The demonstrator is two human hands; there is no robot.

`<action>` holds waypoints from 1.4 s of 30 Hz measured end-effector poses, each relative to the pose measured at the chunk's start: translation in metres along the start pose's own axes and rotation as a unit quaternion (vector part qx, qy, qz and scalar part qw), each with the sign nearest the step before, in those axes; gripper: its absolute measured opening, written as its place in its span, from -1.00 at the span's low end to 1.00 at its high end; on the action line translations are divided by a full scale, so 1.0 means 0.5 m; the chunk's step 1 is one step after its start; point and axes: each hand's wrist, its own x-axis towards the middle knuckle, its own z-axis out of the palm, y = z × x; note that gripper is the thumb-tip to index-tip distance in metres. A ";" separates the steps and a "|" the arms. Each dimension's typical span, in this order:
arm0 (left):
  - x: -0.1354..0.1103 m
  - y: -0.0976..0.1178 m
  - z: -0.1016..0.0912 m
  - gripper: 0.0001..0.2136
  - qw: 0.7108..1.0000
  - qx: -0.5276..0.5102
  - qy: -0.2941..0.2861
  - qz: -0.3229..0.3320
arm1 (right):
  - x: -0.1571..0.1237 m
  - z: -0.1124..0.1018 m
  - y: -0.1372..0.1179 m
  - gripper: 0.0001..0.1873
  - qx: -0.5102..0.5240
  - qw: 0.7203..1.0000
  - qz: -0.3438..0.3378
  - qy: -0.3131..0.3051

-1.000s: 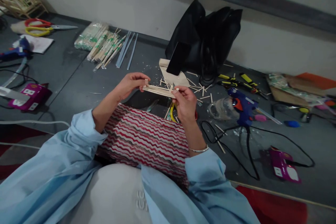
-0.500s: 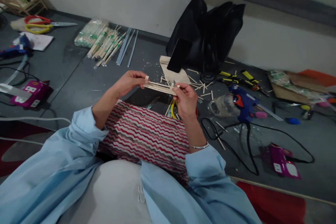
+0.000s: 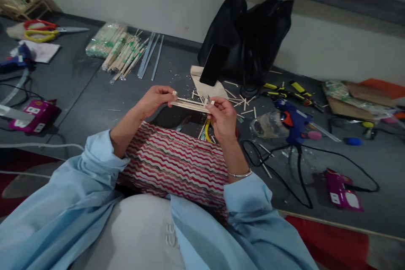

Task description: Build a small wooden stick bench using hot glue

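Both my hands hold a small frame of glued wooden sticks (image 3: pixel 190 104) level above a red-and-white wavy striped cloth (image 3: pixel 177 168) on my lap. My left hand (image 3: pixel 154 99) pinches the frame's left end with closed fingers. My right hand (image 3: pixel 222 117) grips its right end, fingers curled round it. Yellow-handled pliers (image 3: pixel 207 131) lie on the floor just under my right hand. Light blue sleeves cover both forearms, and a thin bangle sits on my right wrist.
A blue glue gun (image 3: pixel 292 124) with a black cord lies right. A black bag (image 3: pixel 249 42) props a phone (image 3: pixel 212 65) behind. Packs of chopsticks (image 3: pixel 122 50), scissors (image 3: pixel 41 33), two purple power strips (image 3: pixel 340 190), cutters (image 3: pixel 284 92) and loose stick offcuts litter the grey floor.
The hands and stick frame have kept the same grip; the view has shifted slightly, nothing taken or let go.
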 end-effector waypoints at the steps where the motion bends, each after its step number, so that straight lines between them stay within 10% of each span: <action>1: 0.000 0.000 0.000 -0.90 1.000 0.001 0.002 0.000 | 0.000 0.000 0.000 -0.72 0.004 1.000 0.002 0.002; 20: 0.004 -0.005 -0.011 -0.83 0.994 0.081 0.011 0.074 | -0.007 0.005 -0.001 -0.73 -0.081 0.996 -0.027 -0.021; 28: 0.009 -0.006 -0.054 -0.80 0.970 0.218 -0.053 0.093 | -0.009 -0.003 0.011 -0.92 -0.335 0.913 -0.222 -0.071; 32: 0.009 -0.007 -0.077 -0.72 0.948 0.289 -0.106 0.087 | -0.016 0.002 0.014 -0.92 -0.350 0.891 -0.286 -0.038; 42: 0.018 -0.028 -0.064 -0.84 0.834 0.469 -0.217 0.191 | -0.015 -0.004 0.003 -0.89 -0.253 0.937 -0.228 0.077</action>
